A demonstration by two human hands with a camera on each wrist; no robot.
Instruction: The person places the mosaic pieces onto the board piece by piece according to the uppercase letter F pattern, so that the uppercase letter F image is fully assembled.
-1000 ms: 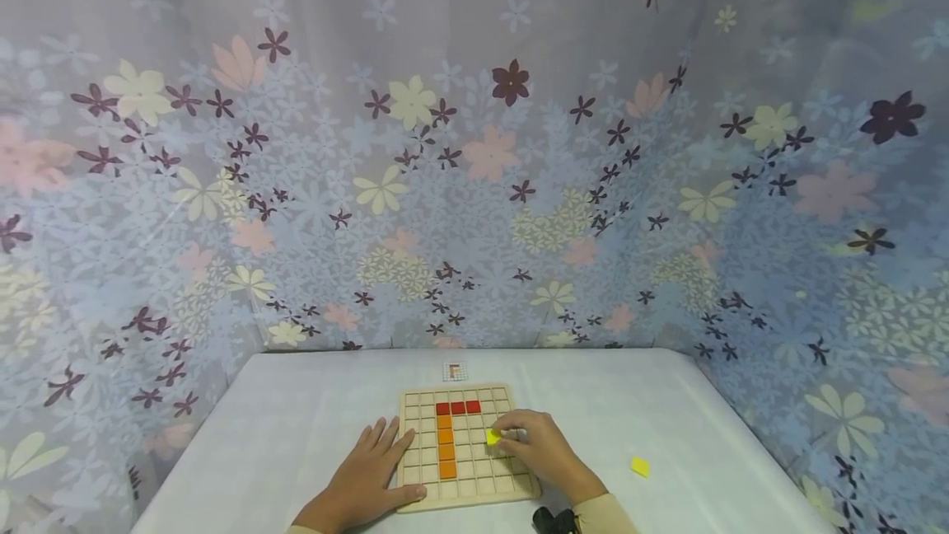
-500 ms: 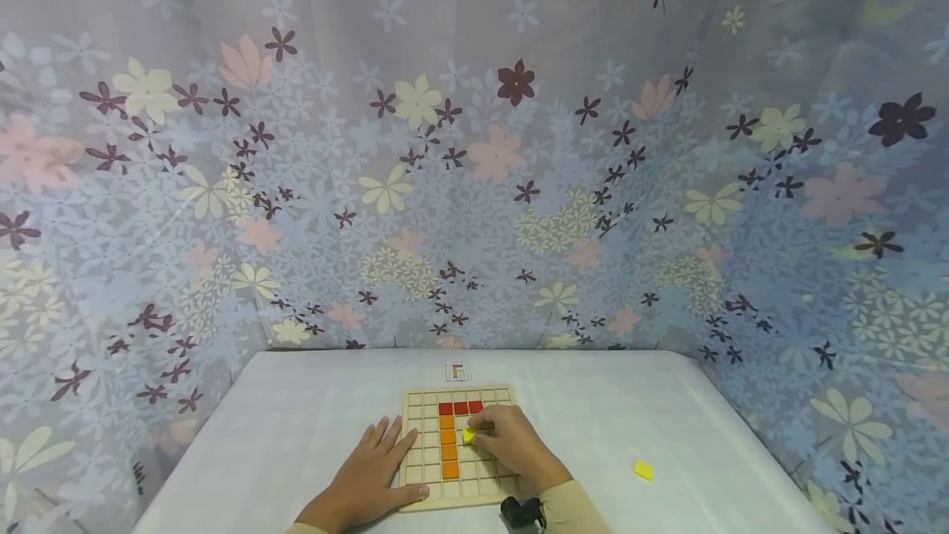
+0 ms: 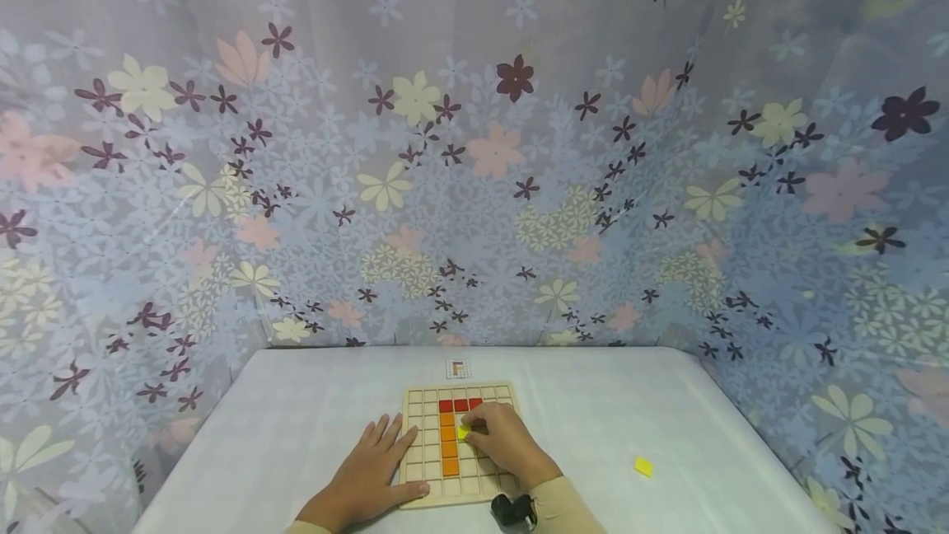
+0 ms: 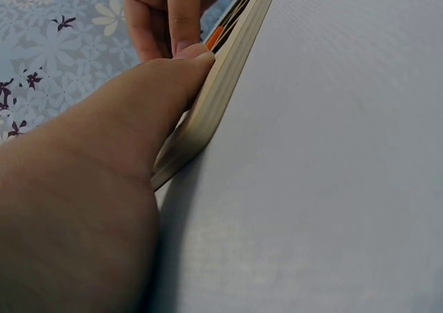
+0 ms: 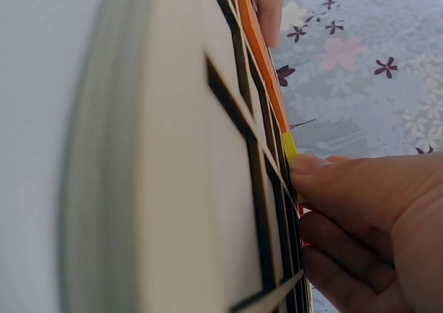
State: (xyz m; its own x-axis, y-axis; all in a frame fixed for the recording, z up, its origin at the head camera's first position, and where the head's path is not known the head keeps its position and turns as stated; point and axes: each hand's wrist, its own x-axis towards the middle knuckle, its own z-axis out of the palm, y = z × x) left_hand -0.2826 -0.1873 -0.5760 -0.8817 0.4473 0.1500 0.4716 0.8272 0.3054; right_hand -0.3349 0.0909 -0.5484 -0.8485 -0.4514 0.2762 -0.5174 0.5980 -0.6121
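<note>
A wooden grid board point(image 3: 470, 486) lies on the white table in the head view. Set in its cells are a row of red tiles point(image 3: 461, 405) and a column of orange tiles point(image 3: 449, 447) below the row's left end. My right hand point(image 3: 507, 442) pinches a yellow tile point(image 3: 463, 432) between thumb and fingers, at a cell just right of the orange column. The right wrist view shows that tile point(image 5: 288, 145) low at the board's surface, partly hidden by the thumb. With fingers spread, my left hand point(image 3: 366, 468) rests on the board's left edge, its thumb near the front corner.
Another yellow tile point(image 3: 643, 466) lies loose on the table to the right. Behind the board is a small card point(image 3: 458, 368) printed with a coloured grid pattern. A black device point(image 3: 513, 511) sits at the right wrist. Flowered cloth point(image 3: 474, 188) hangs behind the table.
My right hand has carried the yellow tile leftward over the board, from the right side to the cell beside the orange column. The left hand has stayed in place.
</note>
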